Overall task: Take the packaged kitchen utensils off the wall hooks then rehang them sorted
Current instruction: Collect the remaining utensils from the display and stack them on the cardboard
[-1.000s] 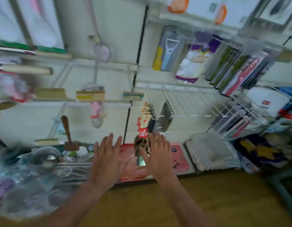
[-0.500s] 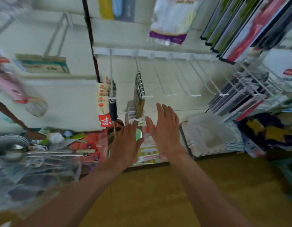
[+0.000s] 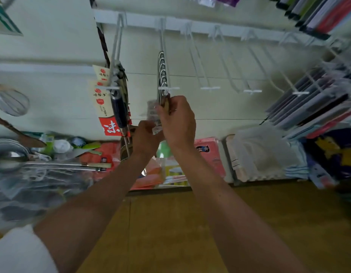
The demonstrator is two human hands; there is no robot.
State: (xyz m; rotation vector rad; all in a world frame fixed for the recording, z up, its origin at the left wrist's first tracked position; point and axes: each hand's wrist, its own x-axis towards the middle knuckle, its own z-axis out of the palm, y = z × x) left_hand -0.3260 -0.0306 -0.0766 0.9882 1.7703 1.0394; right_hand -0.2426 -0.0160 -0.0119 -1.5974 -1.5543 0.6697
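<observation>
I see the right hand (image 3: 177, 123) pinching the front pack of the metal-edged, clear-wrapped utensil packs (image 3: 162, 75) at the near tip of a white hook (image 3: 162, 36), the left hand (image 3: 146, 138) gripping its wrap below, with a cream wall (image 3: 219, 107) behind and a yellow-brown floor (image 3: 170, 223).

A second ago both hands were spread flat with straight fingers, short of the wall. Since then the right hand (image 3: 177, 123) has risen to the front end of the hook (image 3: 163, 36), and its fingers have curled round the top of the packaged utensils (image 3: 162, 75) hanging there. The left hand (image 3: 146, 137) has moved in just beneath it and now grips the clear wrapping at the lower end of the same packs. The head view has also drawn nearer the wall, so the upper shelf goods have slid out of the top.
</observation>
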